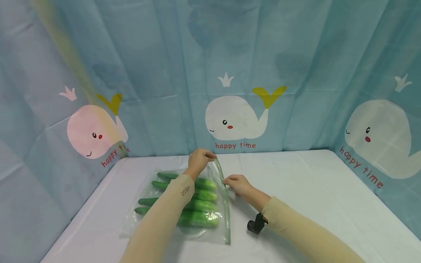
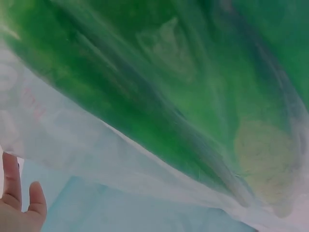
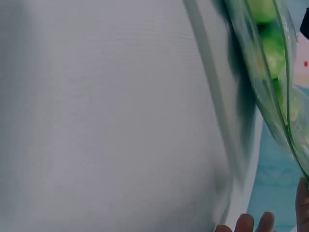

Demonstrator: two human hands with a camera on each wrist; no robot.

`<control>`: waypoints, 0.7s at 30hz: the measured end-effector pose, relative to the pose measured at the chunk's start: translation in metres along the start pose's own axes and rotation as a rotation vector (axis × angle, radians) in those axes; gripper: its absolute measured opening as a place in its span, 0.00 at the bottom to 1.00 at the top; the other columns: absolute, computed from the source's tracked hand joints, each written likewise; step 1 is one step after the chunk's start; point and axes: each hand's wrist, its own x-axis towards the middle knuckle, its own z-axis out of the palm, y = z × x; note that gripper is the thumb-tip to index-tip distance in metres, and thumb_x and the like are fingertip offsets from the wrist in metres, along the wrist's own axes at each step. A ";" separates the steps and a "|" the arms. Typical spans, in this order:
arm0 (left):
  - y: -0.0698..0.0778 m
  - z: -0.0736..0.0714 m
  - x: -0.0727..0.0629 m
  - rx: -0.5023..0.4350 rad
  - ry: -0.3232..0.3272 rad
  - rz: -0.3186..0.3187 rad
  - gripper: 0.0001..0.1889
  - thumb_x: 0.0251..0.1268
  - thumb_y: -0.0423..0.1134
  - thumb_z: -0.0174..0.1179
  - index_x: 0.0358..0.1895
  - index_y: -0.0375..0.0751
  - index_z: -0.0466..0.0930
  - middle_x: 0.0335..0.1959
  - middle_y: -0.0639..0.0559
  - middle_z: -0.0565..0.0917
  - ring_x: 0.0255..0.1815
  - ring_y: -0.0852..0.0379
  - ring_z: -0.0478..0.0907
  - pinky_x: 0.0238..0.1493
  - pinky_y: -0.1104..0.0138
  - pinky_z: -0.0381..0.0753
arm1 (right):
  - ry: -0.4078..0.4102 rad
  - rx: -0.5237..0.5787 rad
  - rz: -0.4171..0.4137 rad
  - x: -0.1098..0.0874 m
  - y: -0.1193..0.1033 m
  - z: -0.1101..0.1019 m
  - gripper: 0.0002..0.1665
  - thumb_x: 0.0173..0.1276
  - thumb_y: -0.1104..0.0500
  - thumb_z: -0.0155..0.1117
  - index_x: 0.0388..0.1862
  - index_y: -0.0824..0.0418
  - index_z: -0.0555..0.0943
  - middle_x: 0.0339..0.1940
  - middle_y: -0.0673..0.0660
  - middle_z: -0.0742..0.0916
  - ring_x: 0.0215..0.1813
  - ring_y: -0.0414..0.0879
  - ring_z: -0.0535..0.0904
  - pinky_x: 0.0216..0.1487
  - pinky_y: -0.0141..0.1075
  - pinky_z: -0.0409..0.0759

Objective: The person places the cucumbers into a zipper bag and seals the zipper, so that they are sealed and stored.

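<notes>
A clear zip bag (image 1: 223,233) with a green zip strip along its right-hand edge lies on the table. Several green cucumbers (image 1: 197,218) are inside it, side by side, their lighter ends toward the strip. My left hand (image 1: 198,160) reaches across the bag and pinches the far end of the strip. Partway along that strip, my right hand (image 1: 241,185) pinches the edge between thumb and fingers. The left wrist view is mostly filled by cucumbers (image 2: 120,101) seen through the plastic. On the right wrist side, the bag's edge (image 3: 288,128) rises from the table to the fingertips (image 3: 302,198).
A white cloth covers the table (image 1: 296,182). Behind it hangs a blue curtain (image 1: 158,120) printed with whales, close to the far table edge. A small black device (image 1: 257,224) sits at the right wrist, just above the table.
</notes>
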 end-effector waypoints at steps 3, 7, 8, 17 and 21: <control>-0.001 -0.001 0.000 -0.010 0.005 0.001 0.08 0.65 0.38 0.62 0.43 0.49 0.89 0.49 0.53 0.86 0.54 0.49 0.79 0.55 0.54 0.77 | -0.009 -0.014 0.009 -0.003 0.000 0.000 0.14 0.71 0.55 0.59 0.40 0.64 0.86 0.49 0.57 0.84 0.52 0.52 0.77 0.50 0.48 0.77; -0.001 -0.003 0.000 -0.048 -0.006 0.008 0.08 0.66 0.37 0.62 0.43 0.48 0.89 0.50 0.51 0.85 0.54 0.49 0.79 0.54 0.54 0.79 | -0.028 -0.007 0.033 -0.005 -0.001 -0.001 0.15 0.71 0.54 0.59 0.42 0.64 0.85 0.49 0.57 0.84 0.50 0.52 0.77 0.45 0.45 0.77; -0.002 -0.003 0.000 -0.059 -0.006 0.011 0.08 0.66 0.37 0.62 0.43 0.48 0.89 0.50 0.51 0.85 0.54 0.49 0.79 0.53 0.54 0.79 | -0.031 -0.014 0.038 -0.005 -0.002 -0.001 0.15 0.71 0.54 0.59 0.43 0.64 0.85 0.48 0.57 0.84 0.49 0.51 0.77 0.44 0.44 0.77; -0.003 -0.002 -0.004 -0.106 0.001 0.035 0.08 0.66 0.34 0.61 0.42 0.46 0.90 0.46 0.51 0.86 0.52 0.48 0.80 0.54 0.55 0.79 | -0.025 -0.106 -0.044 0.001 -0.005 -0.003 0.12 0.71 0.57 0.59 0.38 0.65 0.85 0.41 0.55 0.82 0.38 0.47 0.70 0.33 0.36 0.68; -0.002 -0.001 -0.004 -0.085 0.009 0.020 0.09 0.67 0.34 0.60 0.43 0.47 0.89 0.45 0.52 0.87 0.51 0.50 0.81 0.53 0.55 0.79 | 0.004 -0.085 -0.034 0.000 -0.006 -0.001 0.12 0.69 0.58 0.61 0.37 0.67 0.85 0.43 0.57 0.84 0.42 0.48 0.73 0.39 0.39 0.73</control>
